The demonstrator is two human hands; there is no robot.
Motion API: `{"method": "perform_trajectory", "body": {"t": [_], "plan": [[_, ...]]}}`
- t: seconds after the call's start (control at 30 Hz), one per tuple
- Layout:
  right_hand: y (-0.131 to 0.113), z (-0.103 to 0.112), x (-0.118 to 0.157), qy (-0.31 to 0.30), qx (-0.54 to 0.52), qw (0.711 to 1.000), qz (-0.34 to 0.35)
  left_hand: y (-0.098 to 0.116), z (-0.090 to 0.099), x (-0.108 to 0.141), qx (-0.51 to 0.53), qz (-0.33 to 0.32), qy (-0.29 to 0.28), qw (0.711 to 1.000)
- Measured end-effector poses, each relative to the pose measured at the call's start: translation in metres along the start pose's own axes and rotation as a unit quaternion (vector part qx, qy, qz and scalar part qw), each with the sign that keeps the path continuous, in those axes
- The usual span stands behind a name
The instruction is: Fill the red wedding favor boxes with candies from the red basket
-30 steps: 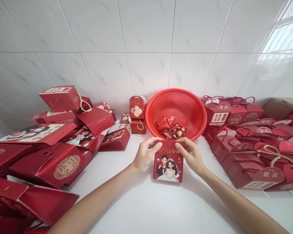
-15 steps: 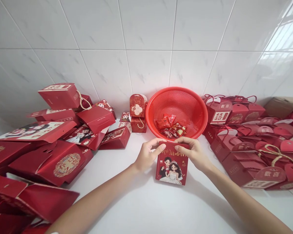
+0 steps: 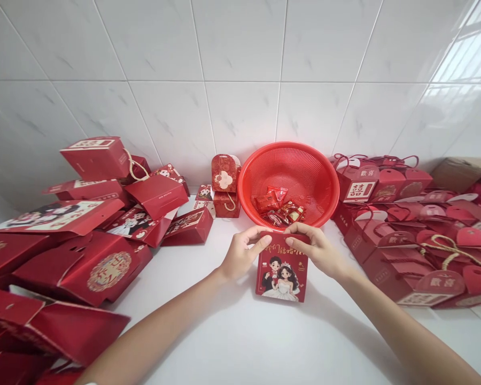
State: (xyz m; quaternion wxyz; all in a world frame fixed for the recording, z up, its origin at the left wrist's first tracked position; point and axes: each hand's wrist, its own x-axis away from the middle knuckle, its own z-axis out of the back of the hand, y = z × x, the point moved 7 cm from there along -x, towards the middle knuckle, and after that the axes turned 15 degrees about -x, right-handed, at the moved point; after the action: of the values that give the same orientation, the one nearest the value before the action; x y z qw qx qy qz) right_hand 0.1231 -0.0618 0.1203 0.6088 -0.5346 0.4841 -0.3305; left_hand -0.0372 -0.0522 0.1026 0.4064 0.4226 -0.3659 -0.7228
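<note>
Between my hands stands a red gift box (image 3: pixel 281 272) with a cartoon bride and groom and gold lettering on its front. My left hand (image 3: pixel 244 251) pinches its top left edge between thumb and fingers. At the top right edge, my right hand (image 3: pixel 316 247) grips it the same way. The thumbs press on the front face; the fingertips behind the top edge are partly hidden. Just behind the box sits a red plastic basket (image 3: pixel 248 176), with several wrapped candies (image 3: pixel 278 198) lying at its bottom.
Red boxes (image 3: pixel 84 262) are heaped on the left of the white tabletop (image 3: pixel 208 321). Two small boxes (image 3: pixel 224 184) are stacked left of the basket. Rows of handled red boxes (image 3: pixel 409 262) stand on the right, a cardboard box (image 3: pixel 457 174) behind them. A tiled wall (image 3: pixel 240 107) closes the back.
Both hands keep their hold on the gift box, whose lower edge has risen very slightly. The whole view has shifted a little; nothing else has visibly moved.
</note>
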Motion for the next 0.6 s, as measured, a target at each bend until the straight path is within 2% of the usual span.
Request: {"method": "perform_trajectory", "body": {"t": [0.2,0.6], "plan": [[-0.001,-0.001,0.0,-0.008,0.023,1.0,0.002,0.0,-0.001,0.0,0.002,-0.004,-0.003,1.0],[-0.013,-0.002,0.002,0.043,0.108,0.992,0.048,0.002,-0.004,0.005,-0.034,-0.017,0.0,0.999]]}}
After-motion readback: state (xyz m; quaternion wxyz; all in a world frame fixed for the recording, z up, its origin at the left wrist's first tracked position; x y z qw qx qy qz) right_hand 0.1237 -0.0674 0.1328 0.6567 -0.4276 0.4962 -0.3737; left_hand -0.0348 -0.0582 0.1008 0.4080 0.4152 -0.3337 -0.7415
